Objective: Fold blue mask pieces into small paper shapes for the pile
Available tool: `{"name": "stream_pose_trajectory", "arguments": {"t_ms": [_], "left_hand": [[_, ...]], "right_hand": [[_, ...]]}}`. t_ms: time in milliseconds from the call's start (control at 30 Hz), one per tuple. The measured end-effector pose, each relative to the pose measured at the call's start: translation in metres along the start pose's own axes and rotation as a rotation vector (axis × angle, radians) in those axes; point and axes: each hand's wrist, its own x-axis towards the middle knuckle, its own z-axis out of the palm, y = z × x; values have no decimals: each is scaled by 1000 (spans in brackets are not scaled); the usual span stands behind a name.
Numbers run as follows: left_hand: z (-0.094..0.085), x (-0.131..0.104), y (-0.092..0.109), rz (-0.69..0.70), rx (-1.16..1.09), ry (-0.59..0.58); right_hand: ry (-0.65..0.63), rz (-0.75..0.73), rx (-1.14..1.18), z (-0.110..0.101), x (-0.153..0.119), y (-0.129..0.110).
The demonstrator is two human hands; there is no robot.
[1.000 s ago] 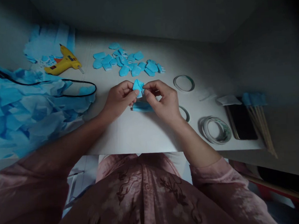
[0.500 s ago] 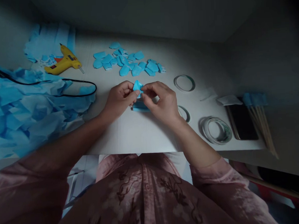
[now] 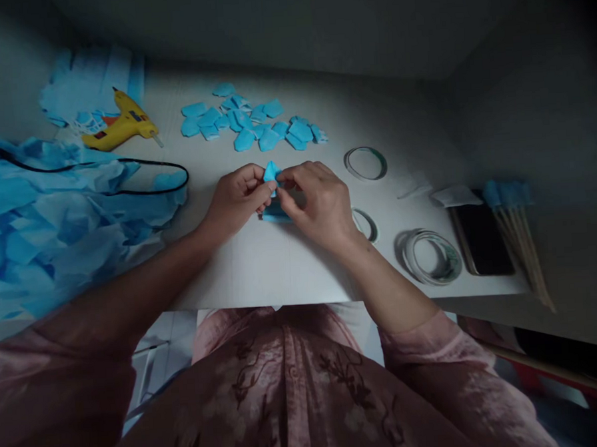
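Between my two hands is a small folded piece of blue fabric [image 3: 271, 172], its pointed tip facing away from me. My left hand [image 3: 238, 198] pinches its left side between thumb and fingers. On the other side, my right hand [image 3: 317, 199] closes thumb and fingertips on its right edge. A flat blue strip [image 3: 275, 216] lies on the table below, partly covered by my right hand. Beyond my hands, several similar folded blue pieces [image 3: 245, 140] lie scattered in a loose group.
A yellow glue gun [image 3: 126, 122] and a heap of blue cloth pieces [image 3: 43, 223] with a black cable [image 3: 178, 168] lie left. Right are tape rolls [image 3: 431, 256], a phone [image 3: 482, 240] and blue-topped sticks [image 3: 522, 232]. A wall [image 3: 293, 30] stands behind.
The blue fabric piece looks narrower, its right side drawn in by my right fingers. Both hands stay nearly in place; the whole view has shifted slightly.
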Motion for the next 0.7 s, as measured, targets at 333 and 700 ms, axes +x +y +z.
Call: {"name": "stream_pose_trajectory", "arguments": {"t_ms": [333,700], "left_hand": [[-1,-2,6,-57,0,-20],[-3,0,6,-111,-13,17]], "right_hand": [[-63,6,-45,-1,0,1],[-109,-14,-84,-2,0,-5]]}}
